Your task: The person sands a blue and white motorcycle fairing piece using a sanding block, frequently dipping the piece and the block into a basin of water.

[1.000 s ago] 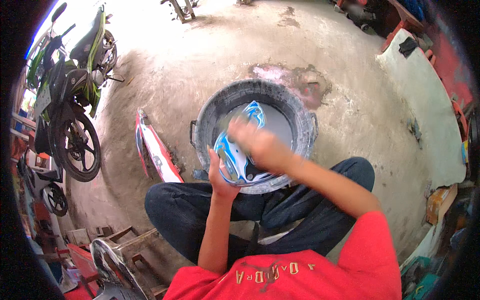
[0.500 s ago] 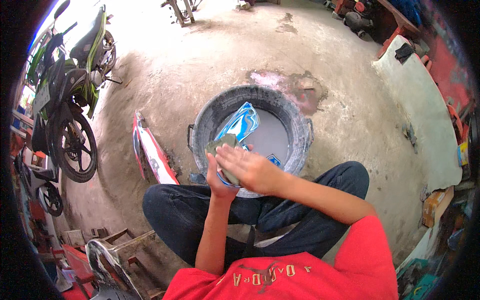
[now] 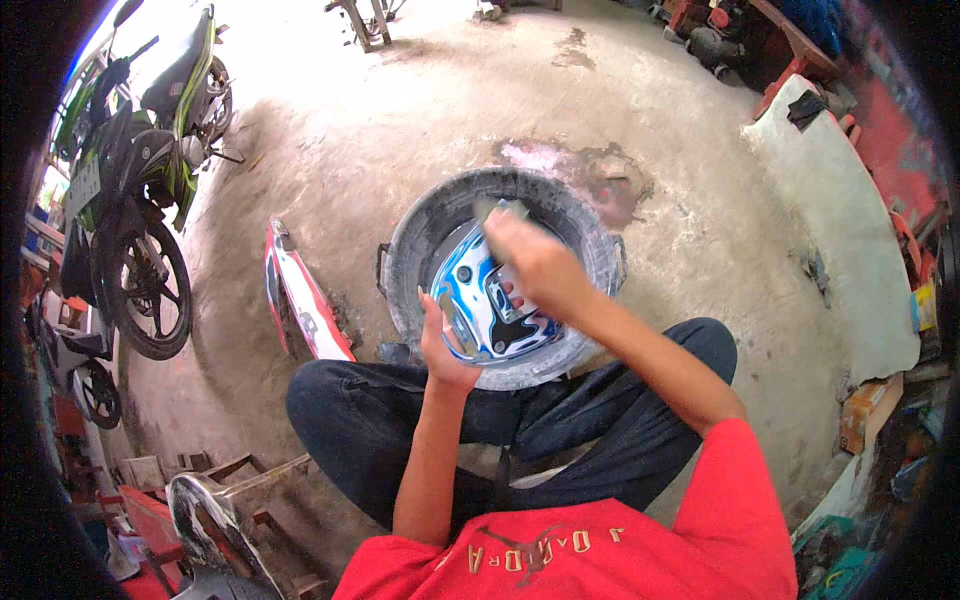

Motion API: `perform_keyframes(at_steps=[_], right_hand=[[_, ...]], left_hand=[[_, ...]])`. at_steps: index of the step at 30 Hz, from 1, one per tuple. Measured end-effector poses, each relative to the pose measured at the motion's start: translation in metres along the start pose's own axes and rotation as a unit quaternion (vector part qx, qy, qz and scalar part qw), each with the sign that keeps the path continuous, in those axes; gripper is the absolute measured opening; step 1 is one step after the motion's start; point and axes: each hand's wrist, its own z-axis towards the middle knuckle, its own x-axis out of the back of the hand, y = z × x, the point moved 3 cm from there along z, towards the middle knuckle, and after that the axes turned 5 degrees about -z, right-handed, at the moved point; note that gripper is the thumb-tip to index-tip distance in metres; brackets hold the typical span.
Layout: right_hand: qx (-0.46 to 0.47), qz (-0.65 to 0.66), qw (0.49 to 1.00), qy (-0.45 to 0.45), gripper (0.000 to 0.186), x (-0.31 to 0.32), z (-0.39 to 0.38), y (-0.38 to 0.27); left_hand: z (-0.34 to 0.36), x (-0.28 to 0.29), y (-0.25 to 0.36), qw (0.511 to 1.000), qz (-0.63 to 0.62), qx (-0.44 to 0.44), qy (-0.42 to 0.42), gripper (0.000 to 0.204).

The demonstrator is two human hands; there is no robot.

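Note:
My left hand point(image 3: 447, 350) grips the near left edge of a blue, white and black motorcycle body panel point(image 3: 470, 295), its thumb up along the side. The panel is tilted over a round dark grey tub point(image 3: 412, 235) with cloudy greyish water in it. My right hand point(image 3: 542, 268), smeared by motion, lies on the panel's far end. Under its fingers is a grey-green sheet point(image 3: 486, 210) that looks like sandpaper, partly hidden by the hand. The tub stands on the floor just beyond my crossed legs.
A red and white body panel point(image 3: 308, 305) lies on the concrete floor left of the tub. Motorcycles point(image 3: 150, 240) stand farther left. A pale board point(image 3: 830, 220) lies to the right, by a cardboard box point(image 3: 868, 412). A worn chair-like frame point(image 3: 215, 520) is near my left.
The panel has been turned so its broad patterned face shows over the tub. My right hand has moved away from my left, out to the panel's far end, taking the sheet along.

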Motion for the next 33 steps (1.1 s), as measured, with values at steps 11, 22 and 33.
perform_keyframes(at_steps=[11, 22, 33], right_hand=[[0.156, 0.040, 0.987, 0.010, 0.053, -0.002, -0.023, -0.039], [0.151, 0.011, 0.988, 0.009, 0.053, 0.004, -0.016, -0.033], [0.134, 0.015, 0.991, -0.003, 0.057, 0.000, -0.018, -0.022]], left_hand=[[0.001, 0.005, -0.001, 0.994, 0.065, -0.039, 0.081, 0.068], [-0.004, 0.007, -0.001, 0.998, 0.024, 0.004, 0.053, 0.075], [-0.002, 0.001, -0.003, 0.998, -0.012, 0.010, 0.064, 0.078]])
